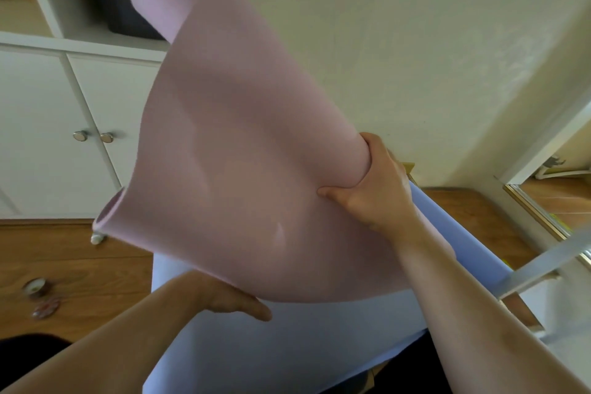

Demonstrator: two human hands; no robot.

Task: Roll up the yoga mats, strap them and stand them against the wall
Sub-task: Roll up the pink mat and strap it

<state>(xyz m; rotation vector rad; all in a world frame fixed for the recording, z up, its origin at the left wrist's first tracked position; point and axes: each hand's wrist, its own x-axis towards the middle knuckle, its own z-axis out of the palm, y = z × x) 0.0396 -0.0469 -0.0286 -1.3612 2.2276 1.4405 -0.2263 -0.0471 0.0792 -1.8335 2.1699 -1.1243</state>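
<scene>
Nearest the lens, both forearms reach up from the bottom corners of the frame. Below them I see the blue mat [287,358] spread flat across the lower centre, not rolled at all. At lower centre my left hand [224,297] goes under the lower edge of the pink mat [243,176]; only its thumb and the back of the hand show, so I cannot tell whether the fingers curl on the sheet or just prop it. Further up, right of centre, my right hand [380,189] grips the pink mat where it bunches into a loose tube, thumb pressed into the near face and fingers wrapped behind.

That pink mat hangs in the air, flaring wide through the middle and running up to the upper left, so I judge it unrolled and unstrapped. At lower left, on the wooden floor [96,265], lie two small round things [40,294], too blurred to name. Beyond, the white cabinet [48,137] fills the left side and the pale wall [399,41] the upper right, with no mat standing against it. By my reading, nearly the whole task remains: rolling, strapping and standing both mats
</scene>
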